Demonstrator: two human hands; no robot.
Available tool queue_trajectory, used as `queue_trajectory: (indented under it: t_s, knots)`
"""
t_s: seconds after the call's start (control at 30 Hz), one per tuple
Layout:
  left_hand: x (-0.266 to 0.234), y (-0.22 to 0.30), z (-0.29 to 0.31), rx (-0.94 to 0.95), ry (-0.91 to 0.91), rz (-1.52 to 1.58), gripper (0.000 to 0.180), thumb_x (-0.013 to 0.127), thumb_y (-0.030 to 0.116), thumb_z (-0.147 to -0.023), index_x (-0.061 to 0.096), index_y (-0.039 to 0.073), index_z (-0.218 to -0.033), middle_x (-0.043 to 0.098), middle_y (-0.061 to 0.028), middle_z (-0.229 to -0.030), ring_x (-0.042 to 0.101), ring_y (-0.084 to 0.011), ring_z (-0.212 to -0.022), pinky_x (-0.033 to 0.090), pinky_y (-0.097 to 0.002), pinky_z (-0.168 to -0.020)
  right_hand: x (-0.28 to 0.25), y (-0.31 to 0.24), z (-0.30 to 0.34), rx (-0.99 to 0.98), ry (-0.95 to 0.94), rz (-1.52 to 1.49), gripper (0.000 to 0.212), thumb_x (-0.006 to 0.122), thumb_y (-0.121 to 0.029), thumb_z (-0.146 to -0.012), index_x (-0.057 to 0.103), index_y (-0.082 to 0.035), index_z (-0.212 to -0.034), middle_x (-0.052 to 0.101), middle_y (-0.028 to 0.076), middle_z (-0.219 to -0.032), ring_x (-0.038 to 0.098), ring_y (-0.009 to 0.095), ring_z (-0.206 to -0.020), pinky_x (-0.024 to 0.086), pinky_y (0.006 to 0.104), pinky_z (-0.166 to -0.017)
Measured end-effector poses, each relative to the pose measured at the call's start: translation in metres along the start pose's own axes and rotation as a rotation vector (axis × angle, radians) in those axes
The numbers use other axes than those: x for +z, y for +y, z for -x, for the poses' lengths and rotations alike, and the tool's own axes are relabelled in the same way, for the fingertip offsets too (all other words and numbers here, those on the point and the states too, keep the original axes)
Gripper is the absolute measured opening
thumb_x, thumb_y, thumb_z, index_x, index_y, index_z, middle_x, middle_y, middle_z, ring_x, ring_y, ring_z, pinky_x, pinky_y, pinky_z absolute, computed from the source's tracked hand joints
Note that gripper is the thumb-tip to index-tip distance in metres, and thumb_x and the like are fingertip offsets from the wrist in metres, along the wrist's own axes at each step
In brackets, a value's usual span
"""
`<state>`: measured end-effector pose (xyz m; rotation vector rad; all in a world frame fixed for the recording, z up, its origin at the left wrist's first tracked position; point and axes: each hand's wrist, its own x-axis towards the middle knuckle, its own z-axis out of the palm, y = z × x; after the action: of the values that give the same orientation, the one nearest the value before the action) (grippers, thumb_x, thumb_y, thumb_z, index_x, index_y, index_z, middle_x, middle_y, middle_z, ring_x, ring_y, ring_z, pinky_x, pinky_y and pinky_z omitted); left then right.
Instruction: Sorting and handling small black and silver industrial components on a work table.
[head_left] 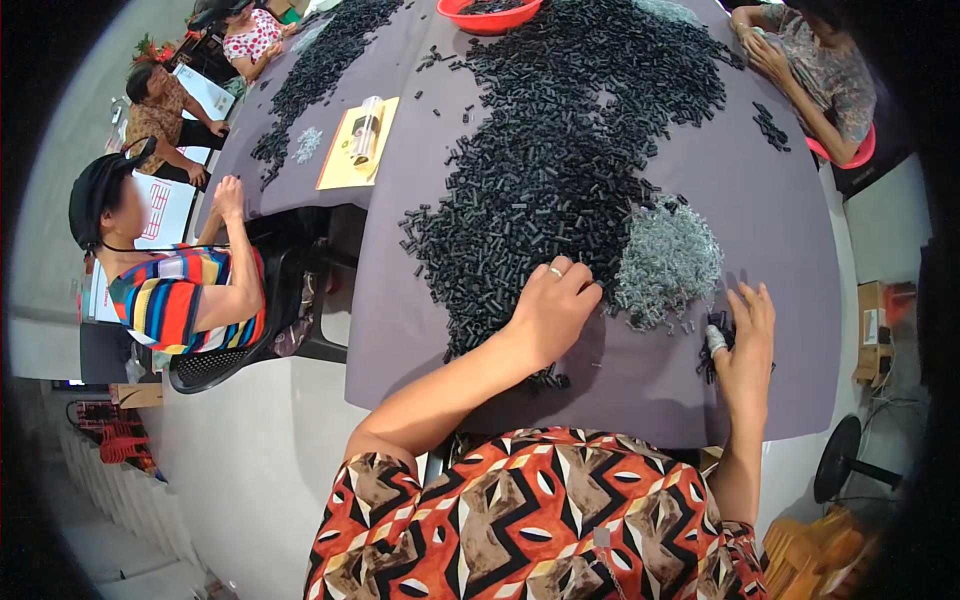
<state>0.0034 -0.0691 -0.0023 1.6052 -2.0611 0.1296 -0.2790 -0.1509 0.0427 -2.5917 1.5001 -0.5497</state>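
A large heap of short black tube-like plastic pieces [540,200] spreads over the cloth-covered table. My left hand [560,305], with a ring on one finger, is at the heap's near right side; its fingers curl down together, and what is in them is hidden. Just right of it lies a mound of small clear pieces [668,262]. My right hand [748,340] rests at the right of that mound with fingers stretched apart and a grey wrap on the thumb. Partly under it is a small group of black pieces [708,368].
A red basin [488,16] stands at the far edge. On the left table part lie a yellow sheet [340,172] with a clear cylinder [368,118] and another long black heap [322,75]. A person in stripes [190,290] sits left, others farther off. A person [815,70] sits far right.
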Motion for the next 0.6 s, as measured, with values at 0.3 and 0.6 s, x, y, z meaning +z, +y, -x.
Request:
queue_trajectory:
  t_s: [0.3,0.6]
  knots:
    - [0.003,-0.006,-0.003,0.037,-0.095,-0.081,0.014,0.069,0.013,-0.074,0.066,0.01,-0.088,0.058,-0.0045,-0.094,0.054,-0.026,-0.092,0.044,-0.0395,-0.077,0.028,-0.067,0.005,-0.505,-0.3,-0.516,0.026,0.072,-0.005,-0.069,0.065,-0.005,-0.094,0.059,0.011,-0.1,0.057,0.033,-0.095,0.049,0.043,-0.081]
    - [-0.036,0.016,0.02,-0.692,-0.211,0.989,0.011,0.07,0.006,-0.09,0.062,0.002,-0.096,0.065,-0.0016,-0.089,0.064,-0.008,-0.074,0.05,-0.0223,-0.064,0.043,-0.083,0.012,-0.392,-0.483,-0.641,0.02,0.069,-0.005,-0.077,0.059,-0.003,-0.094,0.058,0.015,-0.091,0.059,0.036,-0.086,0.048,0.0445,-0.074]
